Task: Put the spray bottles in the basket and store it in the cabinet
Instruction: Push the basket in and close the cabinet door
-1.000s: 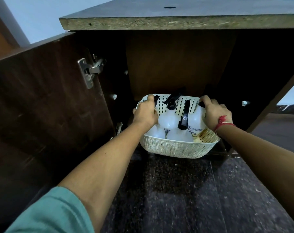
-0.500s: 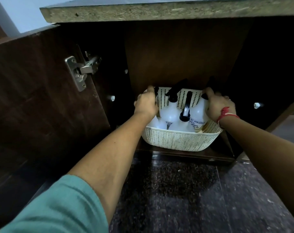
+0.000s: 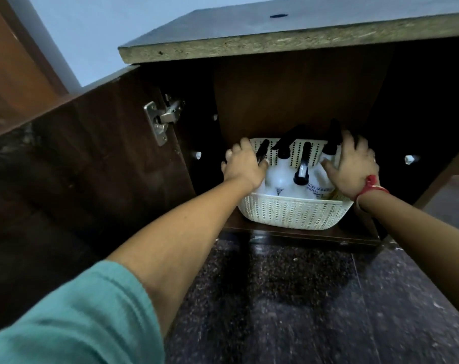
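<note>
A cream perforated basket sits on the bottom shelf of the dark wooden cabinet. Several white spray bottles with black trigger heads stand inside it. My left hand curls over the basket's left rim. Over the right rim, my right hand hovers with its fingers spread; it wears a red thread at the wrist. The bottles at the basket's right side are partly hidden behind this hand.
The cabinet door stands open to the left, with a metal hinge on its inner face. The thick chipboard top overhangs the opening. A dark speckled stone floor lies in front.
The basket went from the cabinet's front edge deeper onto the shelf. My right hand has let go of the rim and spread its fingers. The camera has tilted up.
</note>
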The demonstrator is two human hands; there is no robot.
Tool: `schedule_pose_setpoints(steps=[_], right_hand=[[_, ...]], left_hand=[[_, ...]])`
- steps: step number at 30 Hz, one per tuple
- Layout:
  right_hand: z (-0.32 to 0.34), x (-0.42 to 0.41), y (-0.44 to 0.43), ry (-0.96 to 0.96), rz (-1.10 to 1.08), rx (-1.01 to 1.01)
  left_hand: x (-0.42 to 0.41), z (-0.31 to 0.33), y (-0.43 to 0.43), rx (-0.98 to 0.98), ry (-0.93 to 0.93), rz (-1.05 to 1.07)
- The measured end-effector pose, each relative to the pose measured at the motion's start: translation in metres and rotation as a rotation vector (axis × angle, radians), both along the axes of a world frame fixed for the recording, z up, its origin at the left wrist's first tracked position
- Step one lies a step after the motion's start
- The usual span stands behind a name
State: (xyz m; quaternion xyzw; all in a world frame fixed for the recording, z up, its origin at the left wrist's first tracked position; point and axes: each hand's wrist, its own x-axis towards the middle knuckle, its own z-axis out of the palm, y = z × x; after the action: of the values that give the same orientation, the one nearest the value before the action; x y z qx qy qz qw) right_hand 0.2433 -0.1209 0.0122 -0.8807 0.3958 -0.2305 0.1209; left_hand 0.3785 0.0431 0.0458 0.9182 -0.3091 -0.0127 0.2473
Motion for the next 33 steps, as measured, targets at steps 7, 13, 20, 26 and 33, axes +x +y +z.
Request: schedule_pose_setpoints(steps=[7,13,20,26,33], right_hand=[[0.028,-0.032,0.074,-0.137,0.153,0.024],[0.067,-0.042,0.159,-0.162,0.339,0.043],[0.131,-0.036,0.242,-0.341,0.607,0.02],[0.198,-0.015,0.296,-0.447,0.753,-0.014],[0.218,0.024,0.34,-0.299,0.87,-0.023]], left_hand=[[-0.057,0.001,0.051,0.053,-0.101,-0.148],[-0.084,0.047,0.111,0.002,-0.276,-0.139],[-0.107,0.135,0.188,-0.067,-0.554,-0.161],[-0.112,0.202,0.256,0.063,-0.675,-0.009],[-0.104,0.223,0.318,0.255,-0.578,0.11]])
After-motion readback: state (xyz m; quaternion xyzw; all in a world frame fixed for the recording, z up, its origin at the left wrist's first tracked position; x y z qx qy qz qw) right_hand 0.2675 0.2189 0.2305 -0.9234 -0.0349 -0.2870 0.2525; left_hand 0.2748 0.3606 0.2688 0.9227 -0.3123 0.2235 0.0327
